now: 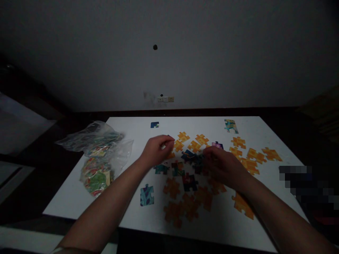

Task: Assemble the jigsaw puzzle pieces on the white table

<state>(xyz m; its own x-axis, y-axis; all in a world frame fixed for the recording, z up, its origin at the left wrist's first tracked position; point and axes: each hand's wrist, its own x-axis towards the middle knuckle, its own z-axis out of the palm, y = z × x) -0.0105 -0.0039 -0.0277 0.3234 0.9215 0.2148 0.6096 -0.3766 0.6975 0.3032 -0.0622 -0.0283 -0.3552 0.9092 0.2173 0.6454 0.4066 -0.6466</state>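
My left hand (158,151) is above the middle of the white table, thumb and forefinger pinched together. What it holds, if anything, is too small to name; a dark sliver shows just behind its fingertips. Opposite it, my right hand (225,166) is curled low over the puzzle pieces, and whatever lies in its fingers is hidden. Between the hands are a dark blue puzzle piece (188,155), a green and orange piece (177,169) and a dark red one (190,182). A purple piece (217,145) shows just beyond my right hand.
Orange-backed puzzle pieces (203,197) are scattered over the white table (127,208). Separate pieces lie near its edges: blue (154,125), teal-and-yellow (231,126) and pale blue leafy (147,195). Clear plastic bags (99,148) of colourful pieces occupy the left. A wall (212,70) rises behind.
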